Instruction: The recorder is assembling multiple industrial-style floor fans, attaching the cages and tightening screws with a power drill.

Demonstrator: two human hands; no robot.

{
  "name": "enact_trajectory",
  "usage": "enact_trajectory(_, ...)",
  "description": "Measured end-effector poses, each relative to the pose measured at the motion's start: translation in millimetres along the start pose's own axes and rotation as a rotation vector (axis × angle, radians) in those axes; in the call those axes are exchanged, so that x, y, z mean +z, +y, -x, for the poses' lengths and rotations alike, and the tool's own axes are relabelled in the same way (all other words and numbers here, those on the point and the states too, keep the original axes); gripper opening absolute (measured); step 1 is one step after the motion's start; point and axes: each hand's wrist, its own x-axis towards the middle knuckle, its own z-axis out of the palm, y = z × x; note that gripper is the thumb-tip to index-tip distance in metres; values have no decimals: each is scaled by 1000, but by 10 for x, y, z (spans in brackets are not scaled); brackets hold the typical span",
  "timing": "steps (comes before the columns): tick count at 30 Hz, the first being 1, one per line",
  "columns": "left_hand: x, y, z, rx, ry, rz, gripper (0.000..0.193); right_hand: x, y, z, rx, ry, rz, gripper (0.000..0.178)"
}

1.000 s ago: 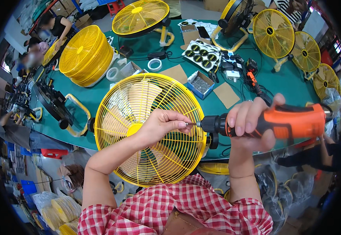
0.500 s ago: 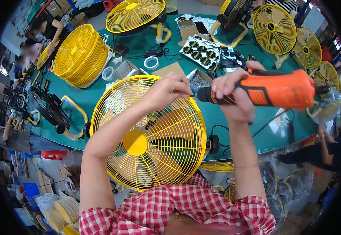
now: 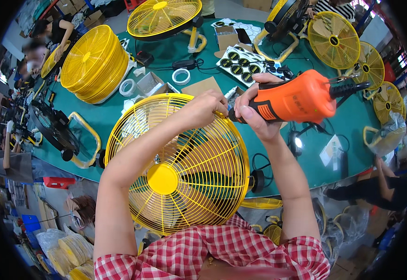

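Yellow fan guard (image 3: 162, 179) sits in place; fastening at 1 spot appears unfinished, remainder indeterminable. Right hand (image 3: 258, 114) grips orange drill (image 3: 297, 99); left hand (image 3: 205, 108) bent beside drill's nose, hold indeterminable.

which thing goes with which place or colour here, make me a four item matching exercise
1. power tool
2. left hand
3. stacked grilles
4. tape rolls

A. yellow, piled toward the left
B. white, ring-shaped
C. orange and black, in the right hand
D. at the rim of the nearest fan

Pairs: 1-C, 2-D, 3-A, 4-B
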Motion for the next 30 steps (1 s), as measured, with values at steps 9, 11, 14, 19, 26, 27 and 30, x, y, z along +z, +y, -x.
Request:
enact_trajectory(9,-40,13,-18,-18,-30,-27,25,91,12,36,17,-51,13,51)
enact_trajectory(11,-152,93,-61,-239,-132,79,18,113,-29,11,-17,-111,153,51)
enact_trajectory(14,-236,-66,-126,-432,-347,-136,38,169,53,59,-52,-94,326,51)
enact_trajectory(19,-1,-199,-97,-453,-143,-212,45,257,37,-55,-184,-279,639,41)
enact_trajectory(26,48,-264,-72,-418,-138,-155,37,250,259,83,71,-230,201,36)
enact_trajectory(27,110,-346,-64,-391,-78,-164,38,233,239,62,-71,-141,474,37)
enact_trajectory(30,-27,-182,-25,-522,-97,-169,36,75,102,-71,237,106,-189,49)
